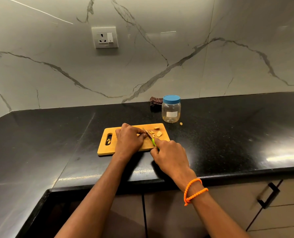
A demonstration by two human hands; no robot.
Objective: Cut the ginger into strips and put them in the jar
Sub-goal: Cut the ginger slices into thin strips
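Right hand [170,156], nearest, grips a green-handled knife [149,136]; left hand [128,139] curls down over ginger [138,135] on the cutting board [106,133]. Cut ginger pieces [157,133] lie beside the blade. Behind stands the lidded jar [171,109], on the black counter [228,131].

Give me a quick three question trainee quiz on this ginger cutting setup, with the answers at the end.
1. True or false: the jar has its blue lid on.
2. Which hand holds the knife: A left, B right?
3. Fill in: a stray ginger bit lies on the counter beside the ____.

Key: 1 true. 2 B: the right hand has its grip on the green handle, while the left hand steadies ginger on the cutting board. 3 jar.
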